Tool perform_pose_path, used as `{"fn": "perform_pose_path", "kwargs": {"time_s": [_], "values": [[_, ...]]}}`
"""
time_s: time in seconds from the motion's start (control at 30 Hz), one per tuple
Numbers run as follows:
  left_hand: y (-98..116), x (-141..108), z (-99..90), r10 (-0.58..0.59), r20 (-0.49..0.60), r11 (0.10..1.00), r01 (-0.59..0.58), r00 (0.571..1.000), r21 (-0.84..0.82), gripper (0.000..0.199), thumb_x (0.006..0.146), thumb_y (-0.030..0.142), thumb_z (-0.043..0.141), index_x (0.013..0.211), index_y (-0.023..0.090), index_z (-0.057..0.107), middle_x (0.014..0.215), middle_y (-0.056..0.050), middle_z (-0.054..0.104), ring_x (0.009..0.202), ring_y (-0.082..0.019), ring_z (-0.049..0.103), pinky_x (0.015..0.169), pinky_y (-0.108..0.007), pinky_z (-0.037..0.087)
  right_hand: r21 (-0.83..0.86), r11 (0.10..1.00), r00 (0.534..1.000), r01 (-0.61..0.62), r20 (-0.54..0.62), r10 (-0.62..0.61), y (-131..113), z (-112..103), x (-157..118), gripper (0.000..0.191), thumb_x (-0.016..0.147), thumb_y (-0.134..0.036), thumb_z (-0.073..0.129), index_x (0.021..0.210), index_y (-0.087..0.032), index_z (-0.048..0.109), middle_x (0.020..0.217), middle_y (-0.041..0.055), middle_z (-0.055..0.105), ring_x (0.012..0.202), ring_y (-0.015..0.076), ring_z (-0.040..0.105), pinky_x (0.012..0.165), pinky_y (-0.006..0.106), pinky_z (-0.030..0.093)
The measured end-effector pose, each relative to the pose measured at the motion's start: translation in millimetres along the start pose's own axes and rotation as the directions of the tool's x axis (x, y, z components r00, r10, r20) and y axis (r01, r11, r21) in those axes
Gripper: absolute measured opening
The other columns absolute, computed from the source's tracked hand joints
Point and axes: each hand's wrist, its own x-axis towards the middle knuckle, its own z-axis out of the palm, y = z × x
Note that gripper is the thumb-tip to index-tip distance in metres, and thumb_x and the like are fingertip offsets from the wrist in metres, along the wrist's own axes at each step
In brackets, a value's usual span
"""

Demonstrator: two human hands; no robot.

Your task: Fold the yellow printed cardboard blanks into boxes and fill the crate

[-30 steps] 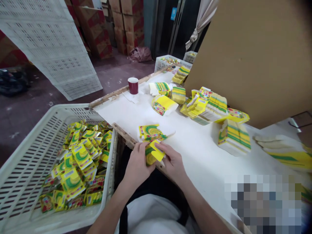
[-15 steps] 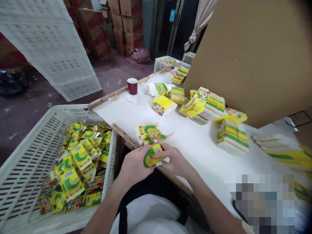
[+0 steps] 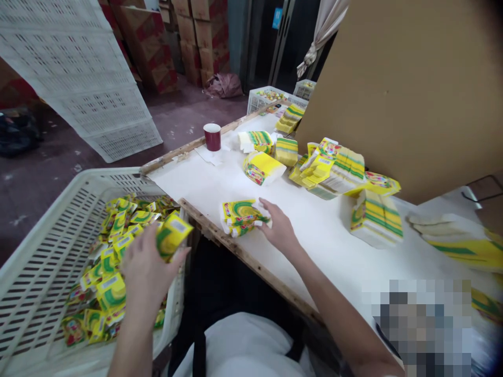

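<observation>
Over the right side of a white plastic crate (image 3: pixel 43 262), my left hand (image 3: pixel 147 264) has a yellow and green packet (image 3: pixel 172 235) between thumb and fingers. Many similar packets (image 3: pixel 112 290) lie heaped in the crate below it. My right hand (image 3: pixel 277 225) is at a small pile of yellow packets (image 3: pixel 240 213) near the front edge of the white table (image 3: pixel 310 251). Its thumb and fingers close on the pile's right end.
A dark red mug (image 3: pixel 212 137) stands near the table's far left edge. Stacks of yellow and green packaging (image 3: pixel 375 220) line the table's right side, beside a large brown board (image 3: pixel 385 94). Stacked white crates (image 3: pixel 90 78) rise at the upper left.
My hands have parted. The left one has carried the packet leftward over the crate, while the right one has let go of it and moved up to the pile on the table.
</observation>
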Motion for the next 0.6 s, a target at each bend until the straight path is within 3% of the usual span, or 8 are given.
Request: {"fn": "perform_pose_path", "kwargs": {"time_s": [0.07, 0.1, 0.23, 0.3, 0.37, 0.43, 0.5, 0.6], "values": [[-14, 4, -6.4, -0.071, -0.08, 0.997, 0.073, 0.994, 0.025, 0.08, 0.066, 0.053, 0.063, 0.129, 0.01, 0.037, 0.126, -0.023, 0.048, 0.118, -0.045, 0.041, 0.095, -0.062, 0.03, -0.121, 0.993, 0.999, 0.007, 0.038, -0.002, 13, 2, 11, 0.056, 0.071, -0.005, 0.055, 0.125, -0.018, 0.046, 0.111, 0.0119, 0.059, 0.102, 0.0249, 0.053, 0.089, 0.043, 0.043], [-17, 4, -6.6, -0.079, -0.065, 0.997, 0.078, 0.995, -0.019, 0.079, 0.067, 0.052, 0.062, 0.129, 0.011, 0.038, 0.126, -0.022, 0.048, 0.119, -0.044, 0.041, 0.096, -0.061, 0.029, -0.145, 0.989, 0.998, 0.019, 0.063, -0.01, 16, 3, 15, 0.054, 0.069, -0.002, 0.052, 0.121, -0.017, 0.049, 0.106, 0.0116, 0.06, 0.098, 0.0247, 0.054, 0.087, 0.042, 0.044], [1, -8, 13.6, -0.092, 0.137, 0.903, 0.141, 0.986, -0.407, 0.063, 0.069, 0.045, 0.064, 0.122, 0.017, 0.045, 0.121, -0.015, 0.053, 0.115, -0.031, 0.048, 0.096, -0.05, 0.037, -0.148, 0.988, 0.997, 0.037, 0.078, -0.026, 11, 0, 19, 0.047, 0.064, 0.002, 0.05, 0.108, -0.015, 0.054, 0.097, 0.0112, 0.06, 0.093, 0.0247, 0.053, 0.084, 0.042, 0.043], [20, -16, 30.7, -0.1, 0.272, 0.738, 0.255, 0.957, -0.625, 0.066, 0.069, 0.041, 0.066, 0.126, 0.02, 0.039, 0.125, -0.013, 0.051, 0.118, -0.027, 0.047, 0.095, -0.046, 0.041, -0.148, 0.989, 0.998, 0.021, 0.054, -0.013, 1, -6, 14, 0.046, 0.065, -0.002, 0.054, 0.108, -0.015, 0.05, 0.097, 0.01, 0.059, 0.091, 0.0242, 0.052, 0.081, 0.041, 0.043], [43, -23, 45.9, -0.045, 0.357, 0.502, 0.33, 0.933, -0.8, 0.071, 0.067, 0.039, 0.068, 0.128, 0.022, 0.035, 0.127, -0.012, 0.049, 0.12, -0.025, 0.046, 0.094, -0.042, 0.042, -0.066, 0.998, 0.999, -0.016, 0.048, 0.019, -14, -12, 5, 0.044, 0.067, -0.008, 0.058, 0.108, -0.017, 0.045, 0.091, 0.0056, 0.058, 0.082, 0.0207, 0.054, 0.075, 0.037, 0.046], [66, -25, 55.0, 0.009, 0.371, 0.25, 0.357, 0.929, -0.9, 0.069, 0.066, 0.042, 0.068, 0.124, 0.021, 0.039, 0.123, -0.012, 0.052, 0.115, -0.025, 0.05, 0.092, -0.04, 0.044, 0.18, 0.981, 0.993, -0.074, 0.099, 0.056, -30, -14, -9, 0.04, 0.07, -0.015, 0.06, 0.105, -0.02, 0.041, 0.081, -0.0005, 0.055, 0.07, 0.0152, 0.054, 0.066, 0.03, 0.046], [88, -23, 56.7, -0.011, 0.375, 0.054, 0.375, 0.927, -0.925, 0.058, 0.069, 0.048, 0.063, 0.116, 0.02, 0.047, 0.109, -0.01, 0.06, 0.102, -0.024, 0.057, 0.086, -0.039, 0.048, 0.432, 0.893, 0.978, -0.126, 0.204, 0.04, -47, -10, -24, 0.035, 0.071, -0.019, 0.062, 0.1, -0.022, 0.042, 0.077, -0.0027, 0.052, 0.066, 0.0125, 0.053, 0.063, 0.026, 0.046], [112, -14, 50.1, -0.155, 0.369, -0.119, 0.354, 0.916, -0.928, 0.044, 0.078, 0.057, 0.045, 0.102, 0.021, 0.053, 0.086, -0.005, 0.06, 0.082, -0.02, 0.06, 0.072, -0.035, 0.051, 0.739, 0.641, 0.961, -0.205, 0.276, -0.011, -67, 4, -45, 0.041, 0.071, -0.029, 0.065, 0.104, -0.024, 0.041, 0.084, -0.0012, 0.052, 0.067, 0.0108, 0.052, 0.059, 0.023, 0.046]]}}
